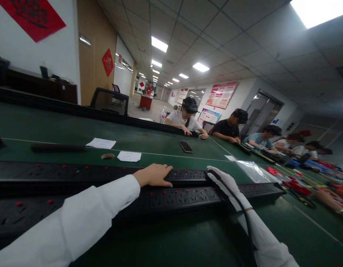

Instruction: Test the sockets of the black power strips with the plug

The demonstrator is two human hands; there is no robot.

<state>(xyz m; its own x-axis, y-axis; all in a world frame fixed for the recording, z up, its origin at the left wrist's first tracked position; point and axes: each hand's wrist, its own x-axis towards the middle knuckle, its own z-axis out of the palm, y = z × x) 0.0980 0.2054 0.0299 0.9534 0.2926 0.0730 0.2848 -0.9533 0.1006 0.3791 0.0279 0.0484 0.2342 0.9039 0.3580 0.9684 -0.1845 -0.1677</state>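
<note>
A green table filled most of the lower view. Two long black power strips lay side by side across it; the near strip ran out past the right forearm, and the far strip ended by the right hand. Beyond the table's far edge sat a person in a white top, with other people farther along to the right.

The left hand, bare, rested over the far strip, its fingers slightly apart and its thumb towards the near strip; whether it gripped, I could not tell. The right hand, in a white glove, reached to the far strip's end. A black cable ran along that hand and down the forearm; whether the fingers held it could not be seen.

A clear plastic bag lay past the right hand. Behind the far strip were a left paper, a right paper and a phone.
</note>
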